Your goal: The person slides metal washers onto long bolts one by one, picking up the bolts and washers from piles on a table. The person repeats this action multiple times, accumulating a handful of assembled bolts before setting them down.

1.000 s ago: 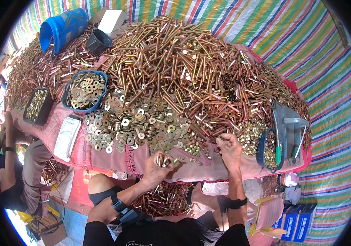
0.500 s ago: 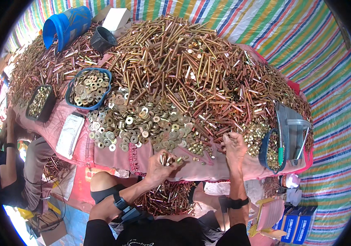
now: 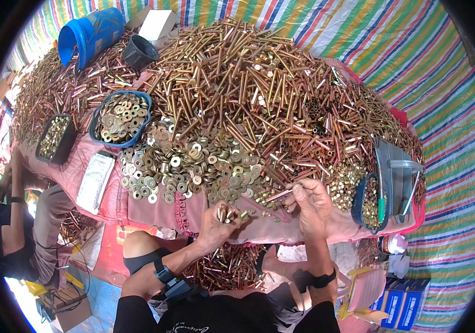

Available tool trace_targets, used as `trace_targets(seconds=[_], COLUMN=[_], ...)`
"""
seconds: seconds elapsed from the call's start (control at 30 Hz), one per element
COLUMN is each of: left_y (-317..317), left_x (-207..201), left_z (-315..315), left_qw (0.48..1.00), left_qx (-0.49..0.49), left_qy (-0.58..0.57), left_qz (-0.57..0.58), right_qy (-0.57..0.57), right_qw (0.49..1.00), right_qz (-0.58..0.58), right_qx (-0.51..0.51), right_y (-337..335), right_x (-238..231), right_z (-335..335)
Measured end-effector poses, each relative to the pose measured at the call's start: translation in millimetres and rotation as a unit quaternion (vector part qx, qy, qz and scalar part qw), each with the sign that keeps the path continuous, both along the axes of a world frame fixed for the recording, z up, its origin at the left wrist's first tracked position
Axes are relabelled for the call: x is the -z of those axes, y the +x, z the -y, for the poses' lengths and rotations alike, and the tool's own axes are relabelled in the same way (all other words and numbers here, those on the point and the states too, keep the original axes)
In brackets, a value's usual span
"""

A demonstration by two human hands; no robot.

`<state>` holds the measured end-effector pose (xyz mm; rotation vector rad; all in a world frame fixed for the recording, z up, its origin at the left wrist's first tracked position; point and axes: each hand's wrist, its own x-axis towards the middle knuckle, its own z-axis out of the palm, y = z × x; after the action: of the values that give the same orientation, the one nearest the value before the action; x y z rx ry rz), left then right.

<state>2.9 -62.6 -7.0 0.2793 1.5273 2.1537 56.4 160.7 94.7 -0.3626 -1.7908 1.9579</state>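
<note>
My left hand (image 3: 219, 226) is closed around a bunch of bolts (image 3: 227, 213), their ends poking up between the fingers at the near edge of the cloth. Pinched in the thumb and fingertips of my right hand (image 3: 312, 206) is one long brass-coloured bolt (image 3: 280, 195), its free end pointing left. A few nuts (image 3: 263, 198) lie on the pink cloth (image 3: 260, 230) between my hands. Beyond the left hand spreads a heap of flat washers (image 3: 193, 166). A pile of small nuts (image 3: 344, 180) lies to the right of my right hand.
A large mound of bolts (image 3: 232, 83) covers the far side. Around it stand a blue tub of washers (image 3: 147, 133), a dark tray of nuts (image 3: 65, 152), a blue nut bin (image 3: 356, 208), a grey scoop-like container (image 3: 396, 180) and a blue bucket (image 3: 96, 39). Another person's arm (image 3: 14, 216) is at far left.
My right hand has shifted slightly left and now shows a long bolt between its fingers. The left hand stays nearly still with its bunch.
</note>
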Motion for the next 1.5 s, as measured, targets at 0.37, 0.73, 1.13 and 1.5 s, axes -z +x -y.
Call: trace_targets(seconds=[0.37, 0.73, 1.13, 1.5], left_y=[-1, -1, -2, -3], left_x=[-4, -7, -7, -10], left_z=[0, 1, 3, 5], left_qw=[0.999, 1.000, 0.999, 0.999], left_qx=[-0.009, 0.011, 0.017, 0.027], left_qy=[-0.033, 0.004, -0.048, 0.003], left_qz=[-0.036, 0.004, -0.004, -0.031], right_qy=[0.058, 0.081, 0.275, 0.358], right_qw=[0.995, 0.992, 0.960, 0.932], right_qz=[-0.004, -0.003, -0.019, -0.013], right_qx=[-0.077, -0.098, -0.044, -0.060], right_y=[-1, -1, -2, -1], right_x=[-9, -10, -8, -9], right_z=[38, 43, 48, 53])
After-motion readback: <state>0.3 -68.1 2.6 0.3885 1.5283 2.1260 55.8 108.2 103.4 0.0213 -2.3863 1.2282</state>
